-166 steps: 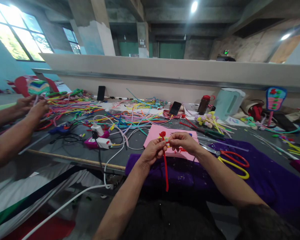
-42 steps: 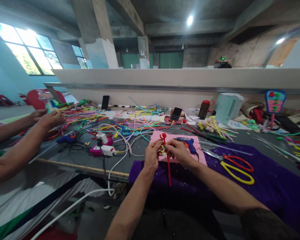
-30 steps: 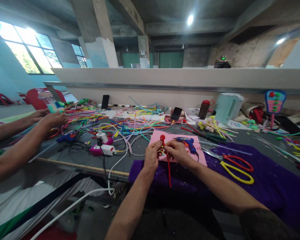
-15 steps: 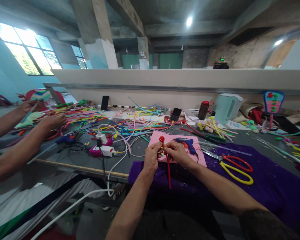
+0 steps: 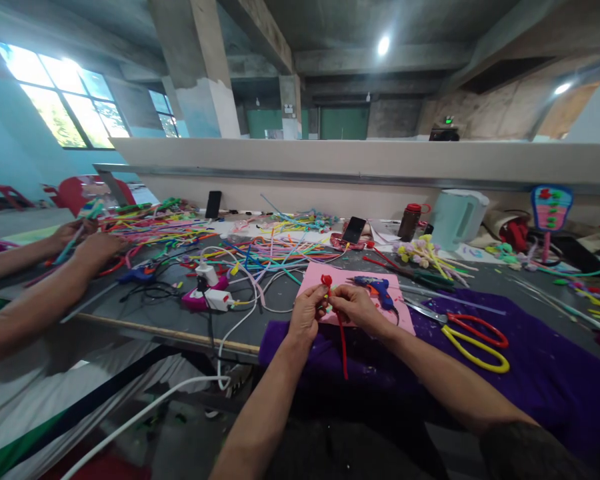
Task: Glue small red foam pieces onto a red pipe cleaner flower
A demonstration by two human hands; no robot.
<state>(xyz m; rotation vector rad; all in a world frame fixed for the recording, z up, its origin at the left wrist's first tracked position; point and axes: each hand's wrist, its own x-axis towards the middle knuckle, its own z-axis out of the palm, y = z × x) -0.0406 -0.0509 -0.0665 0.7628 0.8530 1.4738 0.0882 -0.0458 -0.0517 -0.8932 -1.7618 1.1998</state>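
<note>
A red pipe cleaner is coiled into a small round head at its top, and its straight tail hangs down over the table edge. My left hand pinches it just under the coil. Close beside it, my right hand has thumb and fingers closed on the same pipe cleaner where the tail begins. Both hands are above a pink sheet. A blue hot glue gun rests on that sheet, just past my right hand.
Scissors with red and yellow handles lie on purple cloth to the right. A power strip with white cables is left. Loose pipe cleaners, a kettle and a bottle stand behind. A co-worker's hands work far left.
My hands stay together on the red pipe cleaner, its coil turned slightly. The view has shifted a little. At far left the co-worker's hands have lowered, with the striped colourful piece no longer held up.
</note>
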